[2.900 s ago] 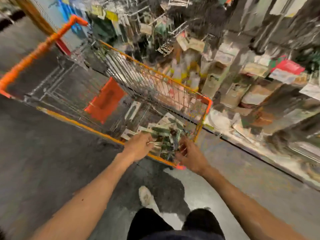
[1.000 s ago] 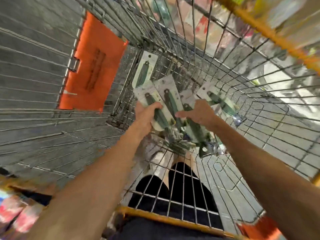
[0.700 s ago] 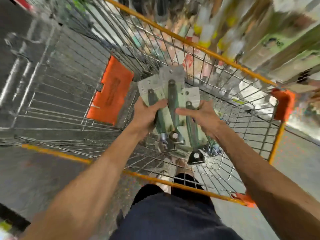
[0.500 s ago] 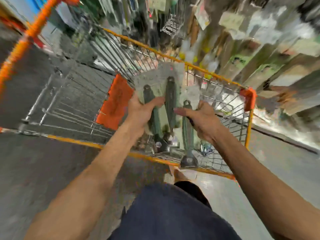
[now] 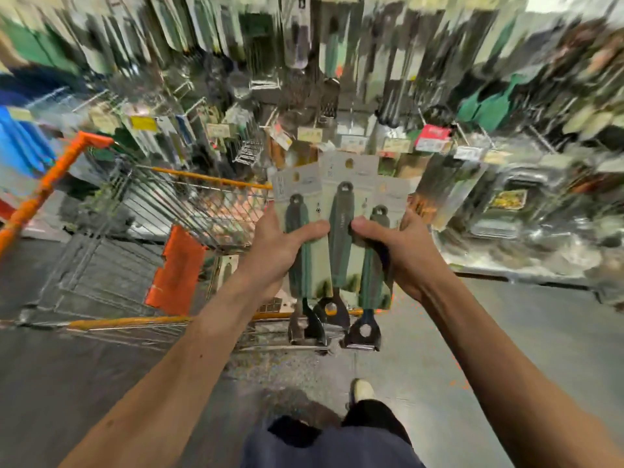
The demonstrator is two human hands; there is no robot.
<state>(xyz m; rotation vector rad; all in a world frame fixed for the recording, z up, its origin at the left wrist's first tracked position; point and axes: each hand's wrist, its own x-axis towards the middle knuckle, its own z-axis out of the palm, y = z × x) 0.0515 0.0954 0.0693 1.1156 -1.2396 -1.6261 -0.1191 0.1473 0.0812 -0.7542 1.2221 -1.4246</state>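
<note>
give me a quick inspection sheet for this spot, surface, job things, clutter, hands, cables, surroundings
surface: grey shop floor
job's things: three carded green-handled tools, fanned upright, heads down, in front of the cart's near rim
clutter: what looks like one more card inside the shopping cart, beside its orange flap
grips: left hand and right hand each pinch the cards, thumbs in front
cables: nothing seen
surroundings: blurred shelves of hanging goods; a shoe below
</note>
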